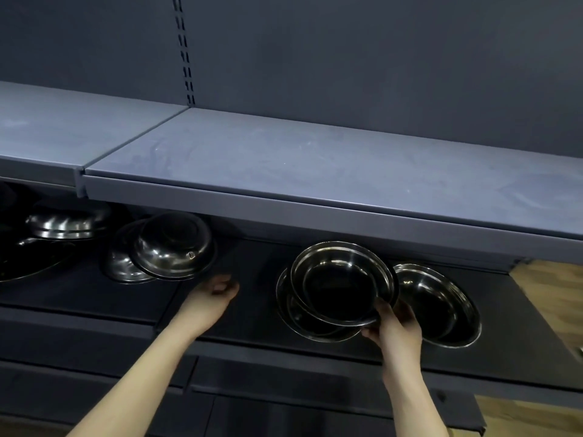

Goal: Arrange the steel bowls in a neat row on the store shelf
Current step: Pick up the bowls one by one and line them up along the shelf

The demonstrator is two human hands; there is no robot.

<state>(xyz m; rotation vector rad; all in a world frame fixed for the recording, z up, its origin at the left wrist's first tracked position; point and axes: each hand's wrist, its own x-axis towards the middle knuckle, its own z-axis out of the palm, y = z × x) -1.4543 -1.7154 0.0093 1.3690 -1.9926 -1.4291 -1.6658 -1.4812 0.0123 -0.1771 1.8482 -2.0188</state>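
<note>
Lift the shallow round shiny steel bowl (342,283) level off the stacked steel bowl (293,313) beneath, then set it beside, rims aligned. Right hand (396,326) pinches its near rim, thumb on top. Left hand (217,294), well left of it, hovers loosely curled, holding nothing, over the dark lower shelf (252,269).

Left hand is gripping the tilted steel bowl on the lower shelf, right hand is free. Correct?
No, swapped. In the head view the right hand grips the tilted steel bowl on the lower shelf; the left hand is free.
</note>
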